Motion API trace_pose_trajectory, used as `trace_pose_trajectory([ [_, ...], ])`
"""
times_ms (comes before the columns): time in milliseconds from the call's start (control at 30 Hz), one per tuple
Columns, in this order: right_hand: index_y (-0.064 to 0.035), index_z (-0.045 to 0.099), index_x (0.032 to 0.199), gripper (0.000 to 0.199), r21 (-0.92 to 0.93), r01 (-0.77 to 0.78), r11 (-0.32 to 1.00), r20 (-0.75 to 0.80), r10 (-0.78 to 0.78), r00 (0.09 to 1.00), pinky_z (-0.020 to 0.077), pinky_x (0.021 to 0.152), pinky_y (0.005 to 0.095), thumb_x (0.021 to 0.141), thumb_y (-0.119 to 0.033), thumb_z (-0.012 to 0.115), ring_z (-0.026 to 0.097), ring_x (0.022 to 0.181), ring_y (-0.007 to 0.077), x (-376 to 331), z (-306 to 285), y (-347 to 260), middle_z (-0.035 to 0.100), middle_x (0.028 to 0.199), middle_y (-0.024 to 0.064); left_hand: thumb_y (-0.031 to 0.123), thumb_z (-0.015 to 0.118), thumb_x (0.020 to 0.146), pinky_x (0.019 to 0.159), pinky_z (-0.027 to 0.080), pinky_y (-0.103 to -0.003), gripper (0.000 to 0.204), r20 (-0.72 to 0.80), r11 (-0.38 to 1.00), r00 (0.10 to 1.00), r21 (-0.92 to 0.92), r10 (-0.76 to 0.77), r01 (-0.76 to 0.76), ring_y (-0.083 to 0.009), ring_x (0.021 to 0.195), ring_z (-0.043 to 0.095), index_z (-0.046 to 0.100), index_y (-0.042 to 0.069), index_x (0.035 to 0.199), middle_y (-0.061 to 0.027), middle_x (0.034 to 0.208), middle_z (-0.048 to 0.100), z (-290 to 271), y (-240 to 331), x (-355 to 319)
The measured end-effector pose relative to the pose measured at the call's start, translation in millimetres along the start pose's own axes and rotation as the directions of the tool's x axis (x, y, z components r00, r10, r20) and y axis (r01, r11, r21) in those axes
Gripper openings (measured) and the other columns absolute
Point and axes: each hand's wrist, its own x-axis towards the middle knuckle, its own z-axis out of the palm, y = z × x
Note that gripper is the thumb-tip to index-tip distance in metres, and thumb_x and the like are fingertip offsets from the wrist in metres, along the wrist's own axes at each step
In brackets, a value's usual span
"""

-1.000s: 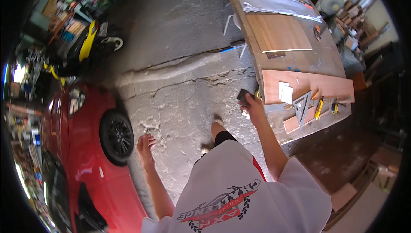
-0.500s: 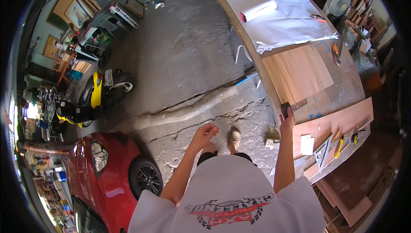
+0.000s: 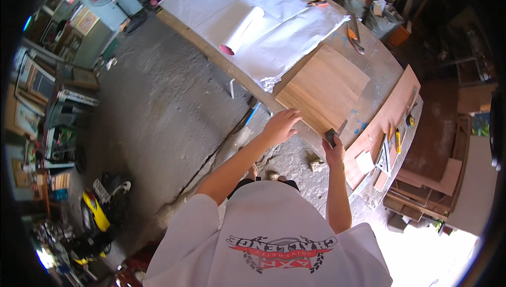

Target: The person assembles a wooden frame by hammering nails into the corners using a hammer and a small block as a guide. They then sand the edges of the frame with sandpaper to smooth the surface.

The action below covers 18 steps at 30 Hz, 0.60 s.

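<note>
A square wooden board (image 3: 327, 84) with striped grain lies flat on the workbench, near its left edge. My right hand (image 3: 333, 152) is closed round what looks like a try square (image 3: 330, 137), with a dark block handle and a short metal blade. The blade points away from me, beside the board's near right corner. My left hand (image 3: 283, 126) is at the board's near left edge, empty, with fingers loosely apart. Whether its fingertips touch the wood I cannot tell.
White sheeting (image 3: 211, 2) covers the bench's far part, with a white roll (image 3: 242, 31) on it. Pliers (image 3: 317, 3) and a handsaw (image 3: 354, 39) lie beyond the board. To the right are a reddish plank (image 3: 379, 118), a yellow cutter (image 3: 398, 142) and a tape measure (image 3: 410, 121).
My view and body have turned right toward the bench. My left hand has moved from over the floor to the board's edge. My right hand still holds the try square.
</note>
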Motion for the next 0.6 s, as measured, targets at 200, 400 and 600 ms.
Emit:
trace_pose_trajectory([
  [200, -0.0004, 0.061, 0.128, 0.027, 0.144, 0.194, 0.970, 0.101, -0.210, 0.973, 0.0539, 0.102, 0.0413, 0.107, -0.018, 0.057, 0.066, 0.115, 0.0233, -68.9, 74.9, -39.6, 0.068, 0.124, 0.0120, 0.020, 0.080, 0.084, 0.117, 0.041, -0.048, 0.070, 0.025, 0.969, 0.973, 0.090, 0.230, -0.232, -0.0340, 0.142, 0.048, 0.054, 0.004, 0.147, -0.0150, 0.152, 0.052, 17.2, 10.6, 69.7],
  [400, 0.0022, 0.061, 0.132, 0.033, -0.084, 0.284, 0.955, 0.423, -0.224, 0.878, 0.0524, 0.106, 0.0423, 0.111, -0.022, 0.052, 0.068, 0.117, 0.0233, -131.4, 155.6, -98.3, 0.070, 0.127, 0.0149, 0.004, 0.074, 0.083, 0.105, 0.052, -0.042, 0.066, -0.287, 0.974, 0.958, -0.225, -0.030, -0.036, -0.0354, 0.129, 0.060, 0.055, 0.006, 0.147, -0.0174, 0.141, 0.061, -15.1, 6.1, 63.7],
  [600, 0.0020, 0.062, 0.139, 0.034, -0.639, 0.726, 0.252, 0.533, -0.535, 0.655, 0.0519, 0.105, 0.0357, 0.109, -0.012, 0.055, 0.069, 0.119, 0.0210, -97.5, 201.4, -172.2, 0.071, 0.130, 0.0164, -0.003, 0.067, 0.087, 0.092, 0.058, -0.040, 0.055, -0.401, 0.854, 0.879, -0.520, -0.260, 0.015, -0.0372, 0.110, 0.071, 0.061, 0.003, 0.141, -0.0204, 0.128, 0.070, -67.8, 6.7, 16.6],
])
